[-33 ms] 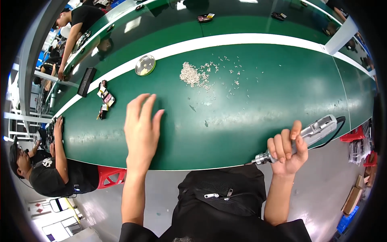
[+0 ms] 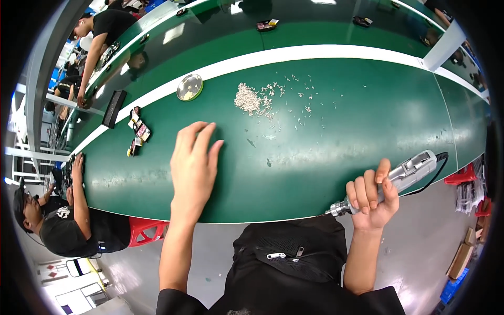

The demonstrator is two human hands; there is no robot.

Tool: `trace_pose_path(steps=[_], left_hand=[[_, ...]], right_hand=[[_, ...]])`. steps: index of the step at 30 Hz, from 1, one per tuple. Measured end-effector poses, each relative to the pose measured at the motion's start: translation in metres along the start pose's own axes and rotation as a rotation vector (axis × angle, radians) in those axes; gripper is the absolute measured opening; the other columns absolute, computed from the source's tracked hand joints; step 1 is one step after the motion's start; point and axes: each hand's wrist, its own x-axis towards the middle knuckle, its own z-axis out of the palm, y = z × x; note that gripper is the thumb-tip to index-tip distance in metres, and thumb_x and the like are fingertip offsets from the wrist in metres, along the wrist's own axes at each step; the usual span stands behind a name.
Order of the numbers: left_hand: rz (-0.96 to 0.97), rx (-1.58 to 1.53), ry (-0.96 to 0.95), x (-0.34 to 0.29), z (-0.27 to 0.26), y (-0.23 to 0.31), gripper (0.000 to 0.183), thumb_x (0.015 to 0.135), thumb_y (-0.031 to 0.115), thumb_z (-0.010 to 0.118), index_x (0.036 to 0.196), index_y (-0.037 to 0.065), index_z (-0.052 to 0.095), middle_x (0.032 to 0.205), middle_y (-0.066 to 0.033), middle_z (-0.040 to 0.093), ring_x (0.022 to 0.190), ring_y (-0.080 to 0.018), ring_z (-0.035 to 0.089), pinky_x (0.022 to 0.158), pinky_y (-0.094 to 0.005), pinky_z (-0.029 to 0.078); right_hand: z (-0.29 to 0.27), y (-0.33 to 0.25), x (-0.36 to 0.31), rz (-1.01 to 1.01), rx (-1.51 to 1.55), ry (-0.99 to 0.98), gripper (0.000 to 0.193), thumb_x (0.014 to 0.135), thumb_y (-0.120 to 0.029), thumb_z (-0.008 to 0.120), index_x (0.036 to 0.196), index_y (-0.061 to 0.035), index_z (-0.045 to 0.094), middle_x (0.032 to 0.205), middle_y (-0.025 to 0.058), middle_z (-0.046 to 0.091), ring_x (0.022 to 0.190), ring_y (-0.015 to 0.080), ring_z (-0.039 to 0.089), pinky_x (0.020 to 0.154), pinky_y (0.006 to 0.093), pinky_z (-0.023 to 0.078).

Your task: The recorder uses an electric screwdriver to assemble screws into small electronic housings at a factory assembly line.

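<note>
My left hand hovers over the green worktable, fingers stretched out and thumb apart, holding nothing. My right hand is wrapped round a grey electric screwdriver at the table's near edge. Its metal nose points left, and a black cord leaves its far end. Beyond my left hand lies a heap of tiny pale pieces, apparently small screws, with loose ones strewn to its right. A round shallow dish with a few small pale pieces inside stands left of the heap.
Small black parts with coloured labels lie at the left, near a black tray. A white rail borders the table's far side, with another green surface beyond. A co-worker sits at the left beside a red stool.
My left hand has shifted slightly to the right, toward the heap. The right hand keeps its grip on the electric screwdriver, almost in the same spot.
</note>
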Motion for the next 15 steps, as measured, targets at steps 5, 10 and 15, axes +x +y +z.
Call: trace_pose_path(steps=[5,10,15], left_hand=[[0.069,-0.020,-0.055,0.035,0.025,0.019,0.020,0.077,0.005,0.068,0.096,0.001,0.062,0.097,-0.0095,0.058,0.089,-0.0280,0.058,0.076,-0.0357,0.048],[0.215,0.099,-0.115,0.050,0.033,0.021,0.008,0.077,0.002,0.065,0.083,-0.001,0.059,0.085,-0.0079,0.054,0.079,-0.0240,0.055,0.068,-0.0355,0.049],[0.277,0.137,-0.101,0.052,0.036,0.016,0.009,0.076,0.000,0.065,0.081,0.000,0.057,0.083,-0.0072,0.054,0.076,-0.0244,0.056,0.065,-0.0357,0.048]], right_hand=[[-0.002,0.000,-0.003,0.012,0.069,-0.006,0.011,0.091,-0.017,0.048,0.087,-0.0072,0.045,0.048,-0.0007,0.037,0.038,0.0107,0.037,0.046,0.0285,0.037],[-0.004,-0.002,-0.004,0.025,0.109,-0.004,0.010,0.091,-0.016,0.048,0.087,-0.0071,0.046,0.048,-0.0007,0.038,0.039,0.0109,0.037,0.046,0.0290,0.037],[-0.006,-0.004,-0.005,0.055,0.130,-0.040,0.010,0.091,-0.017,0.049,0.088,-0.0074,0.046,0.049,-0.0009,0.039,0.040,0.0106,0.039,0.048,0.0283,0.038]])
